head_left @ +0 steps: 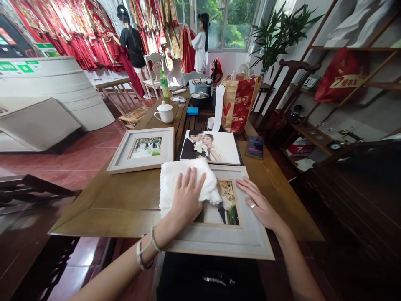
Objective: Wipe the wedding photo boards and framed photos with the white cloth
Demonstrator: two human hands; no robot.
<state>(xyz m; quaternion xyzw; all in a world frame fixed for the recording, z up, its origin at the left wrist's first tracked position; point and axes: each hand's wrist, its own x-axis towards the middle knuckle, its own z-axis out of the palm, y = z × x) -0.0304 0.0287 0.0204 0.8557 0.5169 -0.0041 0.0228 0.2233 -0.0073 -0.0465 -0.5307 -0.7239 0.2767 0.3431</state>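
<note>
My left hand (187, 196) lies spread on a white cloth (171, 177), pressing it onto a pale grey picture frame (250, 240) at the table's near edge. The cloth covers the frame's upper left part and some of its photo (230, 198). Flat on the frame's right border rests my right hand (261, 205), fingers stretched out and a ring on one of them. Just beyond, a print of a couple (227, 146) lies on the table. To its left is a second grey frame (120, 156) with a small outdoor photo.
The wooden table (125, 200) also bears a lidded white cup (164, 113), a green bottle (164, 83), a blue box (192, 111), a paper bag (239, 104) and a phone (255, 147). Two people stand by hanging red garments (106, 54). Shelves (338, 98) line the right.
</note>
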